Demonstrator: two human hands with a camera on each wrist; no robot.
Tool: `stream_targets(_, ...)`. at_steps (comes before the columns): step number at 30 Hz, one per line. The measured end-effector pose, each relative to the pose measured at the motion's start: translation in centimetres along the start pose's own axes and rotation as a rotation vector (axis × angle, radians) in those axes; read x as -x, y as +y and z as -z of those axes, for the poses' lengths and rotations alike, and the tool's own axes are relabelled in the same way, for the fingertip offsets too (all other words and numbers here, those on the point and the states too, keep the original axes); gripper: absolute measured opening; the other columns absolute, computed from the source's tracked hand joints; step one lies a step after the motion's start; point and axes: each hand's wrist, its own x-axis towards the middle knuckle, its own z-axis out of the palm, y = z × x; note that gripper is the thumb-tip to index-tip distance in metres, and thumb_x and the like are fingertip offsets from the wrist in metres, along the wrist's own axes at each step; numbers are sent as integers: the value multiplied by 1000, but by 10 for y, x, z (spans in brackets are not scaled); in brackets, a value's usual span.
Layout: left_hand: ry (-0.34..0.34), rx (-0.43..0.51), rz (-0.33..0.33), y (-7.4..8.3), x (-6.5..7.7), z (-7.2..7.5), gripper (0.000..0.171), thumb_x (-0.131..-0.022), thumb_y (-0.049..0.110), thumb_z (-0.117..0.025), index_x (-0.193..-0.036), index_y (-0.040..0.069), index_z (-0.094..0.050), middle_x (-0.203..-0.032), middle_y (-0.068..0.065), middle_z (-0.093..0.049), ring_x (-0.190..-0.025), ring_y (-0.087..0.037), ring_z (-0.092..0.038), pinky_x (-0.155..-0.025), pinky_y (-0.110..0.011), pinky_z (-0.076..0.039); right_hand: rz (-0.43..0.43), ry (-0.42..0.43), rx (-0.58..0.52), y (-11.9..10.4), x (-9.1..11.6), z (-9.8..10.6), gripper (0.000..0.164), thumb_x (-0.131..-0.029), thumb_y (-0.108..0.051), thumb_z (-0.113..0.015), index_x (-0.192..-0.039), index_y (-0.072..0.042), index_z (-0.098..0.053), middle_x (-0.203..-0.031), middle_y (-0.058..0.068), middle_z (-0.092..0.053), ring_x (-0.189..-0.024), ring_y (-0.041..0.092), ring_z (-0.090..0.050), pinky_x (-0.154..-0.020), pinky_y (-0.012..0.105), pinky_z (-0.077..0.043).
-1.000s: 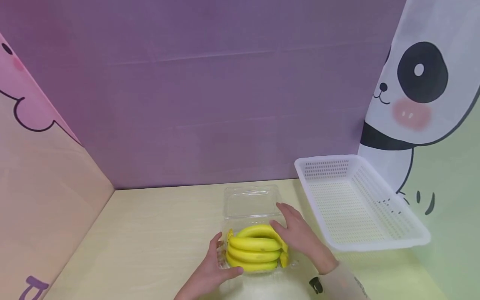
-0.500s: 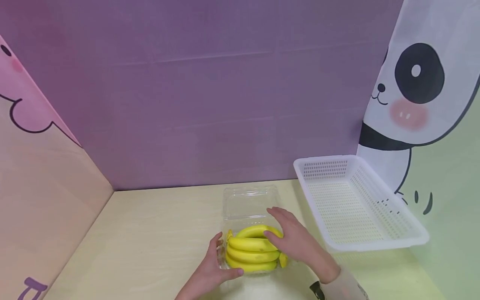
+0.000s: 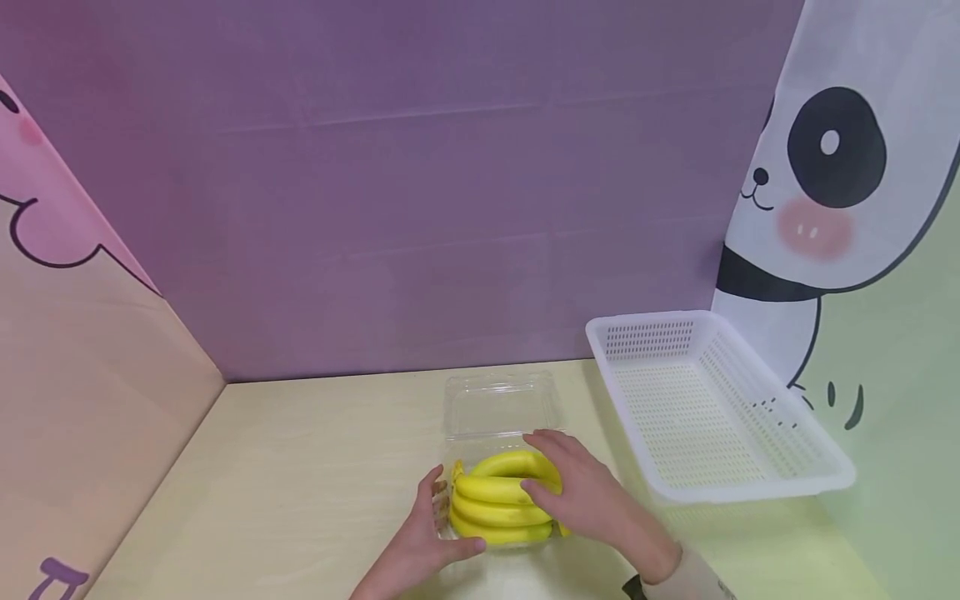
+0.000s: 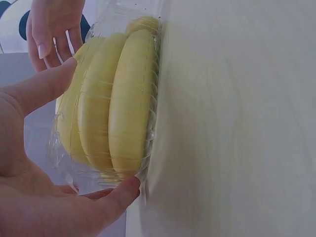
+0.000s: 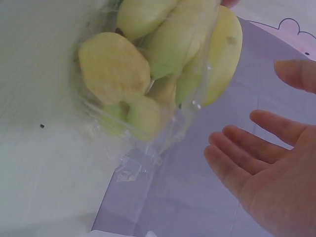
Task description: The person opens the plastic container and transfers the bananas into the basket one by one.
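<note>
A bunch of yellow bananas [image 3: 498, 512] lies in the base of a clear plastic clamshell box near the front of the table. The box's lid [image 3: 501, 408] is folded back flat behind the base. My left hand [image 3: 422, 537] grips the left end of the base, thumb at its near side and fingertips at its far side. Over the right end of the bananas hovers my right hand [image 3: 588, 496], fingers spread and relaxed. In the right wrist view a gap shows between that hand [image 5: 266, 163] and the bananas [image 5: 163, 54].
A white perforated plastic basket [image 3: 757, 493] stands at the right, close to the panda-printed side wall. A purple wall [image 3: 420, 200] closes off the back of the table [image 3: 300, 483], and a peach panel [image 3: 97, 400] rises along the left.
My right hand has moved left and slightly nearer, from beside the box to over the right end of the bananas. The left hand has kept its grip on the box.
</note>
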Motion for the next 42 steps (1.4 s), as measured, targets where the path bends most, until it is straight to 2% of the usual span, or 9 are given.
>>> stream_targets(19, 9, -50, 22, 0, -1, -1, 122, -80, 30, -89, -161, 5, 0, -159, -36, -19, -138, -56, -35, -106, -73, -32, 181, 48, 139, -9, 9, -9, 43, -95, -32, -69, -131, -11, -65, -128, 4, -64, -118, 23, -61, -93, 44, -55)
stream_targets(29, 0, -57, 27, 1, 0, -1, 123, -80, 30, -88, -161, 4, 1, -159, -36, -18, -138, -56, -35, -106, -73, -33, 210, 1, 151, -6, 8, -16, 41, -92, -29, -73, -127, -10, -67, -119, 0, -65, -110, 20, -61, -90, 40, -56)
stream_targets(42, -14, -50, 22, -2, -3, 1, 122, -82, 29, -87, -161, 4, 2, -160, -37, -16, -138, -58, -34, -106, -72, -34, 240, -74, 170, -2, 1, -25, 41, -92, -29, -72, -128, -12, -67, -120, -2, -63, -105, 17, -58, -86, 35, -54)
